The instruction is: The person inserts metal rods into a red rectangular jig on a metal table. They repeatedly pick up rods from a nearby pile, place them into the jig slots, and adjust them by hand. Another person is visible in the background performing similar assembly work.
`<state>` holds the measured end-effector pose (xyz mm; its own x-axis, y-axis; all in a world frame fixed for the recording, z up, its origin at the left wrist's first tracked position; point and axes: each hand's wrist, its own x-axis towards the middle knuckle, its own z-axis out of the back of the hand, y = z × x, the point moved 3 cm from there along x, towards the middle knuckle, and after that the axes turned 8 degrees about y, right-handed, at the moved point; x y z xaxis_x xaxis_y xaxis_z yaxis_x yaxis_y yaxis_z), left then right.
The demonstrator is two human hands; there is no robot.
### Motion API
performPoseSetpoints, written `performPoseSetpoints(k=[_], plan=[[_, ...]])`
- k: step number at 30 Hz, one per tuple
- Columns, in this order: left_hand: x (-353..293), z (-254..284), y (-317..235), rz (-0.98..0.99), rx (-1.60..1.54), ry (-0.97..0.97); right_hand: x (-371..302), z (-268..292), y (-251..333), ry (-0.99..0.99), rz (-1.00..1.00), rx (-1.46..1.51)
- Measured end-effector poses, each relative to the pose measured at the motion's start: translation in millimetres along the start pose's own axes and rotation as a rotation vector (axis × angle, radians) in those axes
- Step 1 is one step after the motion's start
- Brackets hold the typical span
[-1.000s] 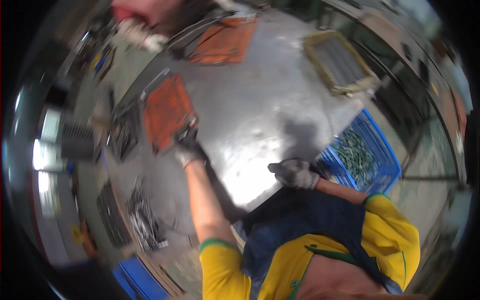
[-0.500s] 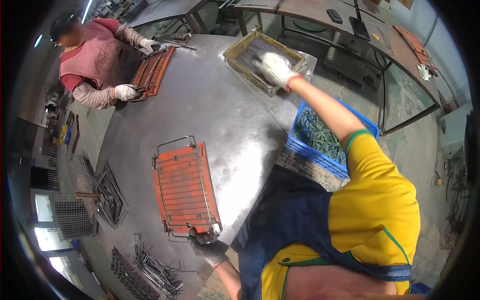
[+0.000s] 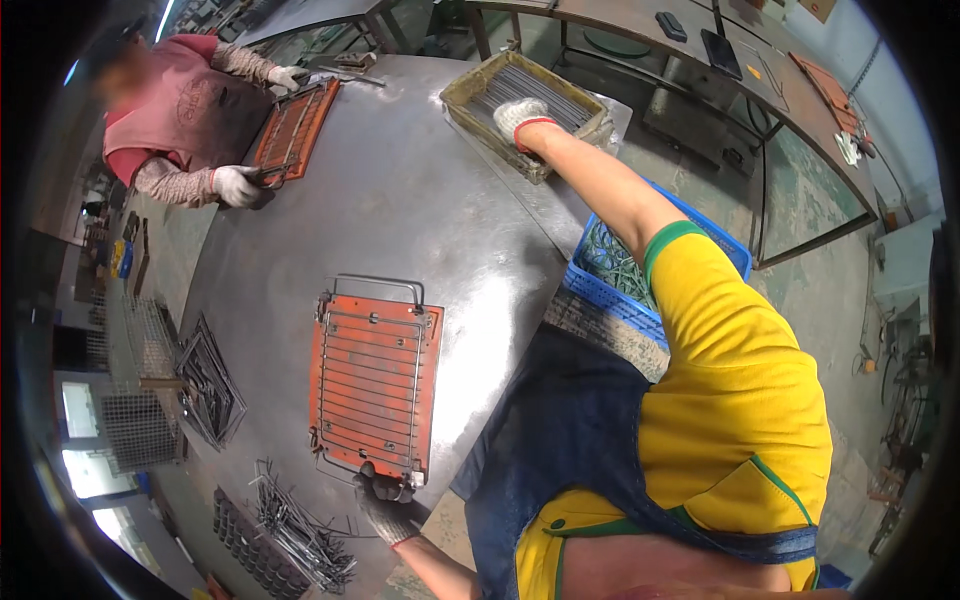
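An orange metal plate (image 3: 375, 390) lies on the steel table, with a wire frame of thin rods and a looped handle on top. My left hand (image 3: 385, 500), in a dirty knit glove, is closed on the plate's near edge, dark fingertips over its rim. My right hand (image 3: 525, 118), in a white knit glove with a red cuff, reaches into a worn yellowish tray (image 3: 475, 130). Inside that tray lie many straight metal rods (image 3: 505, 85). Its fingers are curled down among them; the fingertips and whatever they hold are hidden.
Across the table (image 3: 260, 270), a gloved person (image 3: 190, 110) handles a similar orange plate (image 3: 297, 130). A blue crate (image 3: 612, 298) of green strips stands below my right arm. Bent metal pieces (image 3: 300, 530) lie at lower left. A workbench (image 3: 640, 45) stands behind.
The near orange plate has turned slightly clockwise with my left hand on it. My right hand has moved a little left within the tray and is no longer blurred.
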<state>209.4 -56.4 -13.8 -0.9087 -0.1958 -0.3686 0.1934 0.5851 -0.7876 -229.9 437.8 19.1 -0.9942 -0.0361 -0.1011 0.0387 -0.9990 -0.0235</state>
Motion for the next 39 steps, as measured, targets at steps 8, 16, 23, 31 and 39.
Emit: performPoseSetpoints(k=[8, 16, 23, 31, 39], plan=[[17, 11, -8, -0.083, 0.135, -0.217, -10, -4, -62, 0.174, 0.098, 0.717], [34, 8, -12, -0.129, 0.233, -0.214, -17, -11, -68, 0.073, -0.042, 1.249], [46, -10, -7, -0.141, 0.194, -0.343, -9, 14, -92, 0.075, -0.014, 1.438], [47, -2, -15, -0.235, 0.221, -0.397, -42, 25, -54, -0.059, -0.150, 1.048], [54, -1, -19, -0.314, 0.408, -0.520, -2, 6, -94, -0.188, -0.250, 0.750]])
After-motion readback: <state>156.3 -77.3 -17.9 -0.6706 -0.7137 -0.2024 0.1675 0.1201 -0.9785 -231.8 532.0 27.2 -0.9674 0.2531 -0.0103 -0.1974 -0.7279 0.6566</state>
